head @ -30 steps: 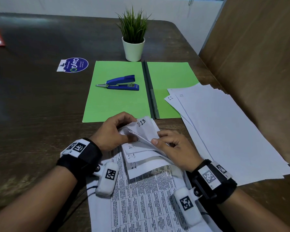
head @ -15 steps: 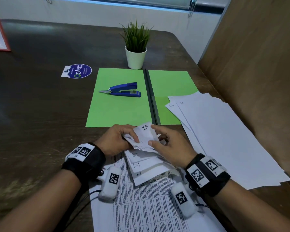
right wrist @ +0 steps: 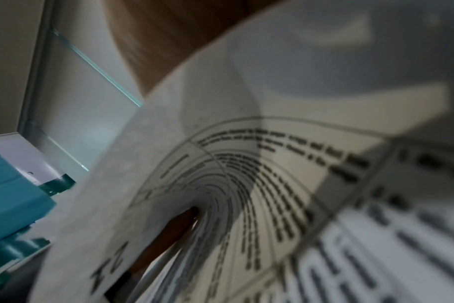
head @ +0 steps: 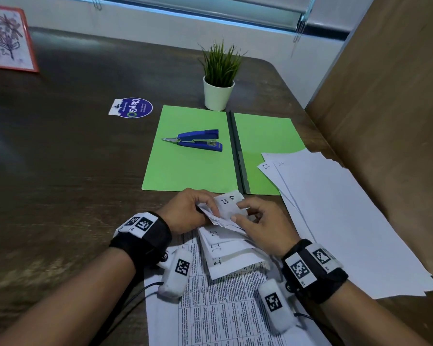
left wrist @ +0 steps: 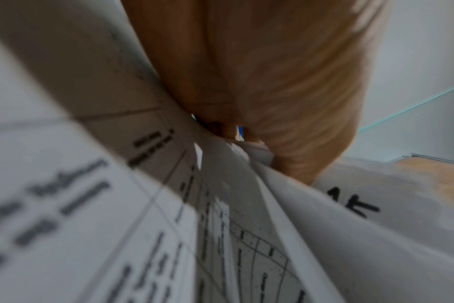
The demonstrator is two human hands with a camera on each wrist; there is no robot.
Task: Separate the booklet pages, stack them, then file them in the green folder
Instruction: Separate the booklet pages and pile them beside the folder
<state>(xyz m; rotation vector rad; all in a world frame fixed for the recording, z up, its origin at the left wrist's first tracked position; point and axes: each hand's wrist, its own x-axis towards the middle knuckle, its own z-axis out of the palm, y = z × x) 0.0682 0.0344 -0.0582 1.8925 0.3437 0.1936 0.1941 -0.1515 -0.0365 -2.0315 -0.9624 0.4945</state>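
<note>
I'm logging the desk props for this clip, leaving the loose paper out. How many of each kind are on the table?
Green folder: 1
Blue stapler: 1
Potted plant: 1
Round ClayGo sticker: 1
Framed flower picture: 1
Total: 5

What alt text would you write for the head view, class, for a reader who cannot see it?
Both hands, left hand and right hand, pinch the folded booklet pages at the table's near edge. Beyond them lies an open green folder with a blue stapler on it, and loose white sheets overlap its right side.
</note>
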